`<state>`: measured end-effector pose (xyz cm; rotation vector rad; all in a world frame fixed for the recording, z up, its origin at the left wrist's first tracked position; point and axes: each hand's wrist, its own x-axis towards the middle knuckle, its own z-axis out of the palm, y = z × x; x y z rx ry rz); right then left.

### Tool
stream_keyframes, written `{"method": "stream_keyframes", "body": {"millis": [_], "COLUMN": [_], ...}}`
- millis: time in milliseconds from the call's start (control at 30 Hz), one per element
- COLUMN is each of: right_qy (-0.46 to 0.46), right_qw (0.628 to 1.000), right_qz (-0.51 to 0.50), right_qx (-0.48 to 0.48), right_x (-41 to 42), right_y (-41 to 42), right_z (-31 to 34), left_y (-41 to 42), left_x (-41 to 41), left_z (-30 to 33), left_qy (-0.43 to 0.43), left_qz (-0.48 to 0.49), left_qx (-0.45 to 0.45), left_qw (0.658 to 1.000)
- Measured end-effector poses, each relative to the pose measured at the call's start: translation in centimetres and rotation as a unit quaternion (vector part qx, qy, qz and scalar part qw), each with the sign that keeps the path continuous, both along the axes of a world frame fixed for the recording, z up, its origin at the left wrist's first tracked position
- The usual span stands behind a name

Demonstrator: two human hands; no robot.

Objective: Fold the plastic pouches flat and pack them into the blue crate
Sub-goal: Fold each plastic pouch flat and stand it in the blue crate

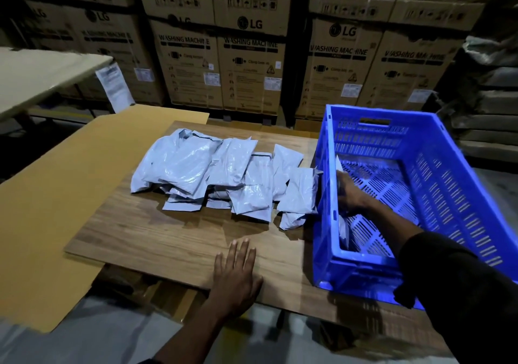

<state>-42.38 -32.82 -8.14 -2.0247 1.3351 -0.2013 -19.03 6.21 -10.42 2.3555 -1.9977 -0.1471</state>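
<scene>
A heap of several pale grey plastic pouches (224, 173) lies on the wooden board (157, 231), touching the left wall of the blue crate (448, 173). My right hand (350, 192) is inside the crate at its left wall, pressed against a folded pouch (342, 230) that stands on edge there; a pouch corner shows above the fingers. Whether the fingers grip the pouch or only press it is hidden. My left hand (235, 271) rests flat on the board's near edge, fingers spread, holding nothing.
A large sheet of brown cardboard (56, 209) lies under and left of the board. Stacked washing-machine cartons (249, 55) form a wall behind the table. A pale tabletop (36, 74) stands at far left. The crate overhangs the board's right side.
</scene>
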Motion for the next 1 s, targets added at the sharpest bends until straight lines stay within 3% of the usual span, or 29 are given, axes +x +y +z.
{"method": "stream_keyframes", "body": {"millis": [133,367,567,667,800,900,1000], "right_qy": [0.094,0.085,0.134,0.15,0.07,-0.006,-0.043], "right_qw": [0.993,0.991,0.98,0.965,0.922,0.896,0.903], "right_qz": [-0.022,-0.106,-0.088,-0.143,-0.181,-0.104,0.0], "right_qx": [-0.064,-0.006,-0.114,-0.162,-0.336,-0.431,-0.427], "right_x": [1.4,1.9,1.3,1.4,3.6,7.5,12.7], "right_y": [6.7,10.2,10.9,12.8,15.4,17.1,19.7], "right_z": [7.0,10.5,13.1,16.1,20.7,23.2,22.9], "left_y": [0.1,0.3,0.1,0.1,0.5,0.8,1.0], "left_x": [0.1,0.1,0.2,0.4,2.7,5.8,9.0], "left_z": [0.0,-0.3,-0.3,0.3,1.2,0.9,0.9], "left_qy": [0.001,0.005,0.016,0.029,0.038,0.015,-0.014], "left_qz": [0.003,0.002,0.004,-0.004,-0.024,-0.006,-0.004], "left_qx": [0.003,-0.008,0.011,0.01,-0.015,0.0,0.029], "left_qw": [1.0,1.0,1.0,1.0,0.999,1.0,0.999]}}
